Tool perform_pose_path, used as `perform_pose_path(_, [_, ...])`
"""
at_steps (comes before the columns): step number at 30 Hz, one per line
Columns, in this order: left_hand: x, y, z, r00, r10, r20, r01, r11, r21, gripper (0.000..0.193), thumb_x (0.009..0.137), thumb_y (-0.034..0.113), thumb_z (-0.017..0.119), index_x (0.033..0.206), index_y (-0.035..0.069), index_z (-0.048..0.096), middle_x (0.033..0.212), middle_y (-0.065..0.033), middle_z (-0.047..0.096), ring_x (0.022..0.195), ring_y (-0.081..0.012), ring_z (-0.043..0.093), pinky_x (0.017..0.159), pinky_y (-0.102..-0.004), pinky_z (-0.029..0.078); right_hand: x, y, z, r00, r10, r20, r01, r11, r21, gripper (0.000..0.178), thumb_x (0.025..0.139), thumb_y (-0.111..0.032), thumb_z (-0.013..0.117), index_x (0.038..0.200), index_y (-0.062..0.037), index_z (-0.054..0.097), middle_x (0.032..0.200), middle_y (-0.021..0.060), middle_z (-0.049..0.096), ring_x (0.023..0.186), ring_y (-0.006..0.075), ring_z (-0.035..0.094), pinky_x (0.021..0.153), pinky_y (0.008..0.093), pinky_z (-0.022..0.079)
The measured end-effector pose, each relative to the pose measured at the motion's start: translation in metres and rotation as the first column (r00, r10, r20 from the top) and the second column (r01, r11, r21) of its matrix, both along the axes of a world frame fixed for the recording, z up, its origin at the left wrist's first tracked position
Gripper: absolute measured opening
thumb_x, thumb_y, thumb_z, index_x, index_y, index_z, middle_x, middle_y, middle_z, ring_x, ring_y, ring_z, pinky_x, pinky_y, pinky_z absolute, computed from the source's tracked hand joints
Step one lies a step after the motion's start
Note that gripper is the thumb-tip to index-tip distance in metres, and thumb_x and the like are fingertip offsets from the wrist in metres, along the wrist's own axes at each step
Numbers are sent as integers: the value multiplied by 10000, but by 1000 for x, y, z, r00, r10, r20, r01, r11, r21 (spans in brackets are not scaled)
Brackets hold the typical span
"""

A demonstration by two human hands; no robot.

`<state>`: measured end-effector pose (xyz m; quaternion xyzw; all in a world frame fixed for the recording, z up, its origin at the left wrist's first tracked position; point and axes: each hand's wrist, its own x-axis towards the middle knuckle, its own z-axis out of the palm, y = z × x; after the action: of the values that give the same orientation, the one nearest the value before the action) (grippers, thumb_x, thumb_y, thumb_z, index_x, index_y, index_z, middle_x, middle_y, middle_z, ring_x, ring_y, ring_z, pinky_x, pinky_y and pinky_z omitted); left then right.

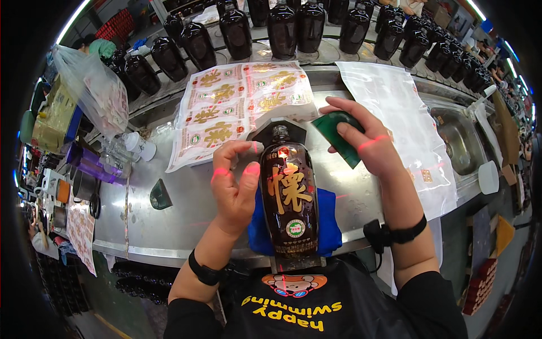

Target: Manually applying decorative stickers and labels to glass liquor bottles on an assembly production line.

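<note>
A dark brown glass bottle (289,198) with gold lettering and a round green-and-white mark lies in front of me, its neck pointing away. Beneath it a blue cloth (329,226) shows on both sides. My left hand (234,183) is at the bottle's left shoulder, fingers curved and apart, holding nothing; whether the fingertips touch the glass I cannot tell. In my right hand (364,133) a flat green scraper (340,140) is gripped between thumb and fingers, to the right of the bottle neck and off the glass.
Printed label sheets (217,101) lie beyond the bottle on the metal table (186,223). A mostly bare backing sheet (401,113) spreads at right beside a sink (454,141). Another dark green piece (161,195) rests at left. Several dark bottles (282,28) stand along the back.
</note>
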<state>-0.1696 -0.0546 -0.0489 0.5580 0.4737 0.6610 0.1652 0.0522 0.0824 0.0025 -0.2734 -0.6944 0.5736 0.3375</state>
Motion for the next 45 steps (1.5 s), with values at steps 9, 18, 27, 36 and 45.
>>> perform_pose_path(9, [17, 13, 3, 990, 21, 142, 19, 961, -277, 296, 976, 146, 620, 1222, 0, 546, 1191, -137, 553, 1115, -194, 544, 994, -330, 427, -17, -57, -12, 964, -193, 184, -44, 563, 825, 558, 736, 85, 631, 1256, -113, 669, 1308, 203, 569, 1141, 400, 564, 974, 445, 494])
perform_pose_path(18, [18, 12, 12, 656, -169, 736, 441, 877, -192, 282, 1025, 141, 515, 1275, 32, 446, 1125, -115, 598, 985, -163, 633, 876, -295, 531, -13, -54, -15, 958, -214, 190, -21, 610, 792, 585, 736, 158, 548, 1244, -104, 672, 1245, 186, 593, 1150, 380, 556, 964, 427, 479])
perform_pose_path(27, [17, 16, 10, 688, -175, 704, 488, 829, -271, 338, 1036, 204, 524, 1302, 30, 411, 1125, -108, 595, 994, -140, 617, 852, -281, 524, -14, -53, -17, 958, -207, 199, -32, 612, 790, 532, 739, 125, 568, 1215, -89, 671, 1228, 187, 603, 1127, 379, 571, 947, 432, 490])
perform_pose_path(36, [-1, 6, 29, 721, -105, -685, 132, 991, -13, 500, 1013, 472, 486, 1259, 85, 685, 1131, -61, 709, 1207, -317, 466, 1116, -471, 289, 0, -48, -21, 968, -244, 60, 125, 673, 729, 438, 854, 85, 574, 1284, 6, 568, 1132, 192, 658, 989, 331, 655, 844, 376, 528])
perform_pose_path(45, [-10, 21, 18, 893, -52, -447, 11, 996, -94, 433, 1041, 271, 463, 1331, -30, 576, 1206, -169, 642, 1153, -307, 532, 1031, -383, 406, -10, -20, 17, 978, -122, 167, 43, 909, 414, 272, 900, -162, 684, 1120, -11, 634, 926, 97, 706, 843, 128, 647, 757, 279, 522])
